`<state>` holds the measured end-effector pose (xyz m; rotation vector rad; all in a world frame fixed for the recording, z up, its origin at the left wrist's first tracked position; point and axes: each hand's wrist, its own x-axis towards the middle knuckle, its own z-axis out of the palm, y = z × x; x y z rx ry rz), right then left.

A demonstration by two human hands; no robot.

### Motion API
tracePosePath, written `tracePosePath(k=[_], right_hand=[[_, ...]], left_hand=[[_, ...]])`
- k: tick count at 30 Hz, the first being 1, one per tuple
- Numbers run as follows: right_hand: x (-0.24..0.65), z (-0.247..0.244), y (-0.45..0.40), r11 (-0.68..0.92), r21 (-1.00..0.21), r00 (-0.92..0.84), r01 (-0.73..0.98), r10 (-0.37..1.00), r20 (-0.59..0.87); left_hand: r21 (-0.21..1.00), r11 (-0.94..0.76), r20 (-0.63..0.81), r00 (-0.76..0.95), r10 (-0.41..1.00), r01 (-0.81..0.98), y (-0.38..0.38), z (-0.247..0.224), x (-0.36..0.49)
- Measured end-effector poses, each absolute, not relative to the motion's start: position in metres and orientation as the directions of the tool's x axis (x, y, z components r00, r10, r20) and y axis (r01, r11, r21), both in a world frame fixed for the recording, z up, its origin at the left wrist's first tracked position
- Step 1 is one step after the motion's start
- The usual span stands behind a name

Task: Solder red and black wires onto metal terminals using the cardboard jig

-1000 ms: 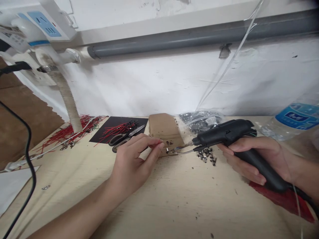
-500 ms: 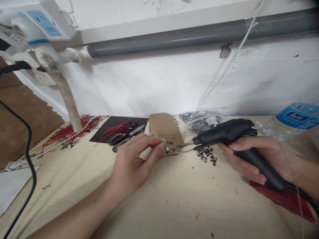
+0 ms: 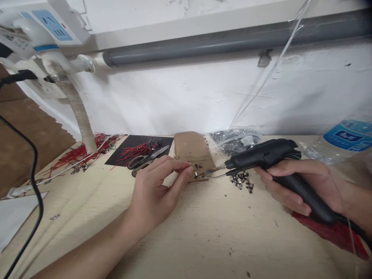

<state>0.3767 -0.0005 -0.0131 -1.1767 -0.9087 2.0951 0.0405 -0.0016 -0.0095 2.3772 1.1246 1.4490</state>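
Observation:
My left hand point(image 3: 159, 182) is closed in a pinch, with a trace of thin red wire at its fingertips; most of the wire is hidden. Just right of the fingertips, a tiny metal-and-black component point(image 3: 196, 175) sits on the near part of a cardboard piece point(image 3: 190, 145). My right hand point(image 3: 302, 182) is wrapped round the grip of a black soldering gun point(image 3: 261, 153). Its hot tip and a thin curved metal feed tube point left and meet close to the component. Several loose small components point(image 3: 242, 182) lie below the gun's nose.
Scissors point(image 3: 145, 159) and red wires point(image 3: 139, 149) lie on a black sheet point(image 3: 116, 153). More red wires point(image 3: 78, 153) are piled left, by a ribbed hose point(image 3: 80, 112). A plastic bag of parts point(image 3: 235, 139) and a water bottle point(image 3: 343, 139) stand by the wall. A black cable point(image 3: 34, 166) hangs left.
A faint wisp of smoke near my left fingertips has thinned away. Both hands and the soldering gun keep nearly the same place; the view has shifted very slightly.

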Motion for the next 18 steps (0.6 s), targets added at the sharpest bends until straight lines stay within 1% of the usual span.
tracePosePath(k=[4,12,18], right_hand=[[0.3767,-0.0129,-0.0014,-0.609,-0.781,-0.452,-0.136,0.74,-0.498],[0.3742,-0.0117,-0.001,-0.567,-0.816,-0.448,-0.113,0.762,-0.467],[0.372,-0.013,-0.0031,-0.518,-0.854,-0.435,-0.052,0.781,-0.447]], left_hand=[[0.458,-0.719,0.715,0.264,0.647,0.522,-0.001,-0.0091,0.0413],[0.481,-0.713,0.704,0.261,0.661,0.51,-0.0011,-0.0097,0.0401],[0.479,-0.716,0.708,0.26,0.657,0.508,-0.0024,-0.0097,0.0404]])
